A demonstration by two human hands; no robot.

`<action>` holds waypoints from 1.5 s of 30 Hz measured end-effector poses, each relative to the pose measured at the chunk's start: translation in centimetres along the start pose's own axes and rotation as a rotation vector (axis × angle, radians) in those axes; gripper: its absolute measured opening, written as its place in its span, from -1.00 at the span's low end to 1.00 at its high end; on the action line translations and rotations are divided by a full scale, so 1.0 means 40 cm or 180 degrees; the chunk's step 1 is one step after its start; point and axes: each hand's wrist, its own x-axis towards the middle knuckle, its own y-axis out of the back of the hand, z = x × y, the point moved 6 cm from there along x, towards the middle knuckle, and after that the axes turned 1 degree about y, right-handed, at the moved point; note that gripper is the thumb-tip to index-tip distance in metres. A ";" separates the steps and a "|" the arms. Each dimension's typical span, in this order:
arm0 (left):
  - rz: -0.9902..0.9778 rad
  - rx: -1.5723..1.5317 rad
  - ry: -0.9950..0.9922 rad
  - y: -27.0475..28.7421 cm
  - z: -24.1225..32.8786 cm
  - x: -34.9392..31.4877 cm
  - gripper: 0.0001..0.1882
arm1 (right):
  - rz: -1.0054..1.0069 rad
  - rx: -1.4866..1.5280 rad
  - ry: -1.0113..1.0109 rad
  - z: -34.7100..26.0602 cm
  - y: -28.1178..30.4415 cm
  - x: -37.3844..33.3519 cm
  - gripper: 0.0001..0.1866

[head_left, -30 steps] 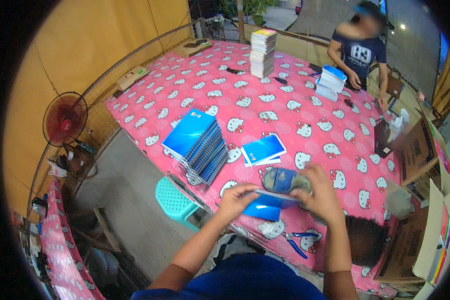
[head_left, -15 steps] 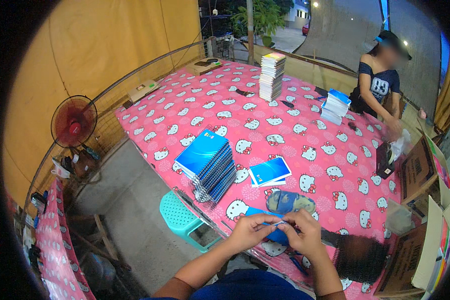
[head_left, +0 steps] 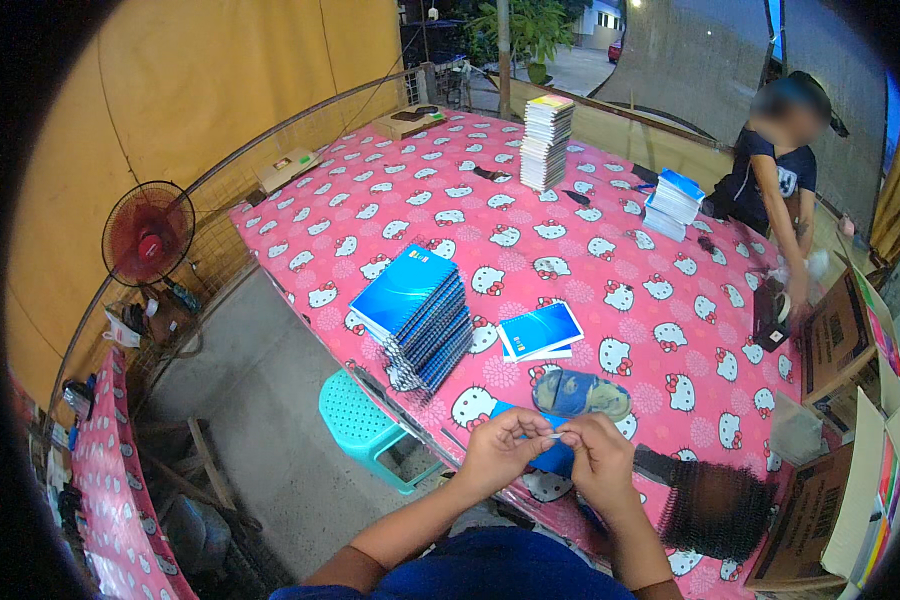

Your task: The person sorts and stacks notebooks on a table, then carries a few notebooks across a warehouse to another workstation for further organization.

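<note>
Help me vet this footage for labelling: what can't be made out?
All in the head view:
Pale piece between left hand and right hand: mostly behind fingers.
Blue cover: partly beneath both hands.
Co-worker's lowered hand: blurred.
Lower-right carton: cut off by dark rim.

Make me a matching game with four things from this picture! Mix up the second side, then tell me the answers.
Things:
1. Fan
2. Stool
3. Coils
4. Left hand

Clues:
A. Blue-green, by the table's edge
B. Pinching something thin and pale
C. Red in the middle, near the yellow wall
D. Black, lying on the table

Pairs: 1-C, 2-A, 3-D, 4-B
</note>
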 end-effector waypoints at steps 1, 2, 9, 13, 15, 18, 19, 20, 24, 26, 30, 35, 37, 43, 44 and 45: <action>0.0004 -0.0014 -0.0014 0.001 0.002 -0.002 -0.76 | -0.0050 0.0028 0.0039 -0.001 -0.003 0.001 -0.88; 0.0110 0.0319 -0.0169 0.005 0.017 -0.007 -0.72 | -0.0017 -0.0218 0.0267 -0.015 -0.001 0.009 -0.84; 0.1125 -0.0125 -0.1205 0.110 0.230 -0.049 -0.55 | 0.1416 -0.0030 0.0393 -0.111 0.043 0.158 -0.61; 0.1650 0.0171 -0.2004 0.188 0.350 -0.037 -0.56 | 0.0633 0.2380 -0.0002 -0.019 -0.151 0.319 -0.64; 0.2140 0.1097 -0.2185 0.269 0.390 -0.009 -0.62 | 0.0608 0.2033 0.0208 -0.041 -0.212 0.429 -0.71; 0.2713 0.2239 -0.1704 0.442 0.374 0.027 -0.74 | 0.0602 0.1160 0.0308 -0.034 -0.314 0.542 -0.81; 0.2826 0.2527 -0.1463 0.489 0.356 0.051 -0.77 | 0.0709 0.0809 0.0478 -0.015 -0.339 0.562 -0.82; 0.2956 0.2955 -0.1564 0.506 0.344 0.059 -0.81 | 0.0839 0.0619 0.0662 0.010 -0.370 0.566 -0.84; 0.2963 0.2482 -0.1586 0.542 0.282 0.087 -0.76 | 0.1040 0.0787 0.0694 0.062 -0.434 0.548 -0.90; 0.2807 0.1851 -0.1359 0.556 0.245 0.104 -0.73 | 0.1005 0.0992 0.0404 0.078 -0.442 0.548 -0.89; 0.2666 0.1808 -0.1353 0.555 0.255 0.137 -0.68 | 0.1049 0.0440 0.0814 0.066 -0.381 0.531 -0.82; 0.2598 0.1795 -0.1187 0.605 0.271 0.087 -0.65 | 0.0361 0.0169 0.0014 0.133 -0.201 0.243 -0.70; 0.2961 0.1869 -0.1752 0.522 0.351 0.024 -0.67 | 0.0021 -0.0257 -0.1086 0.252 -0.129 0.079 -0.60; 0.1913 0.1170 -0.2641 0.207 0.363 -0.046 -0.69 | 0.0136 -0.0360 -0.2525 0.361 -0.151 -0.208 -0.39; 0.1672 0.1412 -0.2343 0.177 0.329 -0.040 -0.69 | 0.0225 -0.0482 -0.2314 0.368 -0.149 -0.214 -0.45; 0.1331 0.1357 -0.1987 0.151 0.292 -0.019 -0.66 | 0.0336 -0.0602 -0.2100 0.373 -0.139 -0.222 -0.51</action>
